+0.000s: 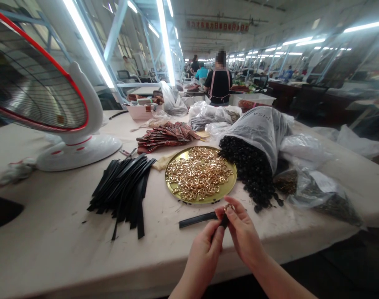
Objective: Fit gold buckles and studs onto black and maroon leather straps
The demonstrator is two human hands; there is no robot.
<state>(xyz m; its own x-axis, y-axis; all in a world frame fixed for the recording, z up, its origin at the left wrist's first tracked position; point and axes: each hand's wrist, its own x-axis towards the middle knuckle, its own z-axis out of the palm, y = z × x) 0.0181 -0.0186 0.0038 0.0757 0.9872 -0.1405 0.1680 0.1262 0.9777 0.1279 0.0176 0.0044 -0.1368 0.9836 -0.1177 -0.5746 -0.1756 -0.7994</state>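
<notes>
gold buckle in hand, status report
Left hand gripping black strap. Right hand pinching gold buckle. Any join between them hidden. Nothing visibly blocking; tray just beyond.

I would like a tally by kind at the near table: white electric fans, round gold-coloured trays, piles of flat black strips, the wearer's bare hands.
White electric fan: 1
Round gold-coloured tray: 1
Pile of flat black strips: 1
Bare left hand and right hand: 2
Total: 5
</notes>
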